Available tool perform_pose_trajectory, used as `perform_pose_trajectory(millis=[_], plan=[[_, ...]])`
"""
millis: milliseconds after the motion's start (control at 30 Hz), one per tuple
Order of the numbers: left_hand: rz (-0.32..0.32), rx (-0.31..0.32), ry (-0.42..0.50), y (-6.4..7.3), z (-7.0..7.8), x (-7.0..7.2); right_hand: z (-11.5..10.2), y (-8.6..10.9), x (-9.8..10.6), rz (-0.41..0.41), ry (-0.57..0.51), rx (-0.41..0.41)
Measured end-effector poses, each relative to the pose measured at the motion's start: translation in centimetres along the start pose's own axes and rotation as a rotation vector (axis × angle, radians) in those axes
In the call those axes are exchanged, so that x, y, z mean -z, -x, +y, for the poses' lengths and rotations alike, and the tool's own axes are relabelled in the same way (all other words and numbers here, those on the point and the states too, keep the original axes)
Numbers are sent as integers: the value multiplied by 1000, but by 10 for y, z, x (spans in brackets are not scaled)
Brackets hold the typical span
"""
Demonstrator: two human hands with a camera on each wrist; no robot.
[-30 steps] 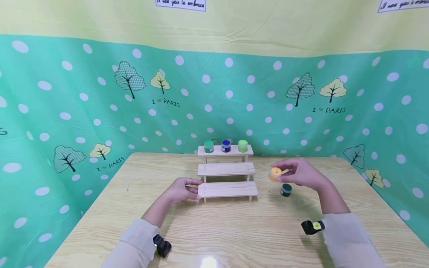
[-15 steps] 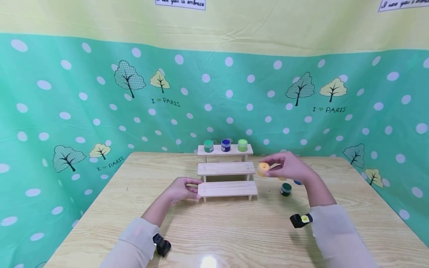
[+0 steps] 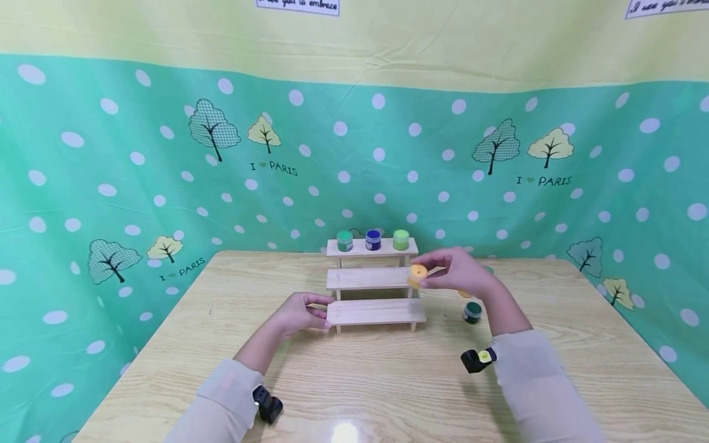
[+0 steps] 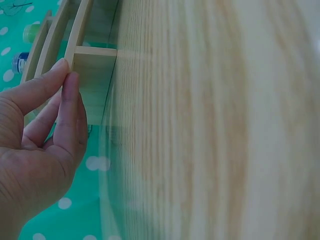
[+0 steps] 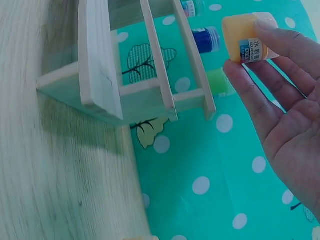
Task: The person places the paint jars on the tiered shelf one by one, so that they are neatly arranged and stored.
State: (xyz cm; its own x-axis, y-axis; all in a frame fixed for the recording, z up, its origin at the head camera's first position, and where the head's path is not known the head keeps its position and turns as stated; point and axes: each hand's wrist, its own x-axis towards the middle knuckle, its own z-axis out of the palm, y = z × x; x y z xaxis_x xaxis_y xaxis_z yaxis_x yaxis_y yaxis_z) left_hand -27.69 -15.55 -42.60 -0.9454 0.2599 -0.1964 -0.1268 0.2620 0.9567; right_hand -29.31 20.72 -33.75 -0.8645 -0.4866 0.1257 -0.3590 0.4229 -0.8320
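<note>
While the lowest tier (image 3: 376,312) of the wooden rack (image 3: 362,279) is pinched at its left end by the left hand (image 3: 299,312), a dark green jar (image 3: 472,312) is carried by the worktop (image 3: 382,381). Orange jar (image 3: 417,277): gripped by the right hand (image 3: 458,274), thumb opposed to fingers, near the right end of the middle tier (image 3: 354,279). Top tier (image 3: 359,249): green jar (image 3: 345,242), blue jar (image 3: 373,240), light green jar (image 3: 401,240).

Leftward of the right hand (image 3: 462,272), room is found above the middle shelf (image 3: 365,279), bounded behind by three jars (image 3: 373,241).
</note>
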Motion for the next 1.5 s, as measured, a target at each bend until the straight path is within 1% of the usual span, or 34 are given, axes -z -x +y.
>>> perform_pose_trajectory(millis=[167, 400, 633, 833, 933, 1100, 1500], plan=[[1, -10, 2, 0, -2, 1, -2, -7, -7, -11, -29, 31], [-7, -18, 8, -2, -3, 1, -11, -15, -16, -2, 25, 26], [-5, -22, 4, -3, -4, 1, -13, -28, -25, -11, 31, 55], [-1, -26, -3, -3, -5, 2, -15, -41, -36, -18, 31, 46], [-1, -26, -11, -3, -5, 2, -16, -47, -42, -26, 15, 50], [1, -20, -15, -3, -5, 1, -18, -54, -53, -38, 27, 47], [6, -22, -16, -3, -4, 1, -19, -71, -78, -7, 65, 21]])
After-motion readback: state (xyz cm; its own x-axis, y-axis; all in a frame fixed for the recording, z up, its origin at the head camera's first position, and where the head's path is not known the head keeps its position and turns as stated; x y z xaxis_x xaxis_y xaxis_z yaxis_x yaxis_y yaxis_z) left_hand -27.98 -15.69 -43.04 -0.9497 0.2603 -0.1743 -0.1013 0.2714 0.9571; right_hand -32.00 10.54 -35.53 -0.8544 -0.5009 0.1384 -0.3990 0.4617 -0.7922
